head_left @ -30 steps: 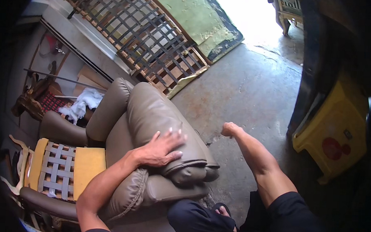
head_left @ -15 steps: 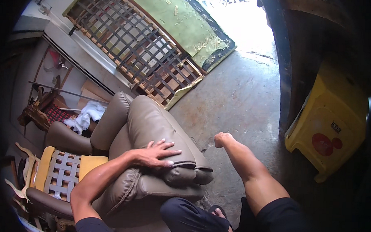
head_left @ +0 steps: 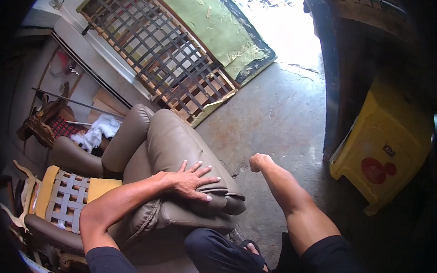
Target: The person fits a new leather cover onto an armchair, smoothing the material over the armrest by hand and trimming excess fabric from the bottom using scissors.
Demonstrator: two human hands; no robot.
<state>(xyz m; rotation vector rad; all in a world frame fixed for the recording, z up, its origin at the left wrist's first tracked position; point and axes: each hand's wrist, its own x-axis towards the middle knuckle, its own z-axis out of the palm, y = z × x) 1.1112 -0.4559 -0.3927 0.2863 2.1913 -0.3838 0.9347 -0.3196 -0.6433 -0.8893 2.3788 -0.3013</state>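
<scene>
My left hand [head_left: 193, 184] lies palm down with its fingers spread on a brown leather-like seat cushion [head_left: 180, 140]. The cushion belongs to a brown upholstered armchair or sofa [head_left: 127, 138] with padded arms, close in front of me on the left. Under my left wrist the near padded part is gathered and stitched. My right hand [head_left: 260, 163] is held as a fist over the concrete floor, to the right of the cushion and apart from it. Its palm side is hidden, so whatever it holds, if anything, does not show.
A frame with dark woven webbing [head_left: 159, 52] and a green panel [head_left: 213, 21] lean ahead. At left is a chair frame with grey webbing [head_left: 72, 194] and white stuffing [head_left: 100, 132]. A yellow plastic stool [head_left: 382, 147] stands right, on the concrete floor [head_left: 282, 110].
My left hand has slid a little to the right across the cushion, fingers still spread. The view has shifted slightly. My right fist keeps much the same pose.
</scene>
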